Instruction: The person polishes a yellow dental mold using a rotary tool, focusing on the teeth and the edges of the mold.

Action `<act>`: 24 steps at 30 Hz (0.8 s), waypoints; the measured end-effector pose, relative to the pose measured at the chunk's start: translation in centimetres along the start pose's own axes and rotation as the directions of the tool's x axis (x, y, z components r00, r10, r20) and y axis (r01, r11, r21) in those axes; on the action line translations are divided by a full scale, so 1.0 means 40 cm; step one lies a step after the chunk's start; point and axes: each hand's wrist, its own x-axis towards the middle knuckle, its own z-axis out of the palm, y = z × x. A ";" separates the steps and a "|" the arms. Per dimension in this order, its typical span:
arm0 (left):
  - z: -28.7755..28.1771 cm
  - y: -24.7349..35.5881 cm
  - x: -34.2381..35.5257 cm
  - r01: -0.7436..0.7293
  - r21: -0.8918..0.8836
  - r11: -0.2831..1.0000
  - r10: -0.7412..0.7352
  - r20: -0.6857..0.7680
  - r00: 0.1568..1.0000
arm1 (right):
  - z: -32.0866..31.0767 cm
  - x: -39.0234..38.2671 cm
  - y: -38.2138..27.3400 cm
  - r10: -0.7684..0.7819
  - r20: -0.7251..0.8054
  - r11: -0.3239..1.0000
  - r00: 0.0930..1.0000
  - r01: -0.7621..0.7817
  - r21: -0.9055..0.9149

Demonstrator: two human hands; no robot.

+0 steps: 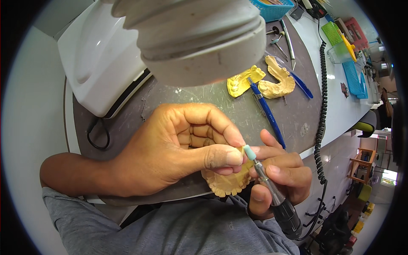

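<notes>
My left hand [187,146] is closed in a pinch, thumb against index finger. A small yellowish piece [242,150] shows at its fingertips, mostly hidden by them. In my right hand [285,174] is a dental handpiece [272,189], silver toward the front and black at the back. Its pale green grinding tip [249,152] meets or nearly meets the yellowish piece; I cannot tell which. Beneath both hands, by the bench's near edge, is a cream plaster dental cast [227,182] with a row of teeth. The fingers partly cover it.
A wide white ribbed hose [204,46] overhangs the bench, with a white machine [102,51] at left. Beyond my right hand lie a blue mechanical pencil [267,110], a yellow cast [244,80], a cream cast [278,83] and a knife [289,42]. A coiled black cord [323,106] runs along the right.
</notes>
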 end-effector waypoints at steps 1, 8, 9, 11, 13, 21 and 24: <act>-0.001 -0.001 0.000 0.003 0.003 1.000 -0.003 -0.005 1.000 | 0.000 -0.001 0.002 -0.004 0.003 1.000 1.000 0.004 0.011; 0.000 0.002 0.000 0.007 0.015 1.000 -0.007 -0.001 1.000 | -0.003 -0.001 0.001 -0.009 0.008 1.000 1.000 0.009 0.004; 0.001 0.003 -0.001 0.007 0.015 1.000 -0.007 -0.004 1.000 | -0.002 0.000 0.000 -0.010 0.004 1.000 1.000 0.010 0.002; 0.000 0.002 -0.001 0.013 -0.003 1.000 -0.013 -0.005 1.000 | -0.002 -0.001 0.001 -0.010 -0.002 1.000 1.000 0.010 -0.002; 0.001 0.001 0.000 0.011 0.001 1.000 -0.011 -0.003 1.000 | -0.003 -0.003 0.000 -0.001 0.010 1.000 1.000 0.001 0.015; -0.001 0.002 0.000 0.016 -0.004 1.000 -0.016 0.000 1.000 | 0.005 -0.003 0.005 0.009 -0.046 1.000 0.999 -0.008 0.015; -0.001 0.002 0.001 0.013 0.003 1.000 -0.013 0.011 1.000 | -0.001 0.001 -0.002 0.017 -0.008 1.000 1.000 -0.017 0.026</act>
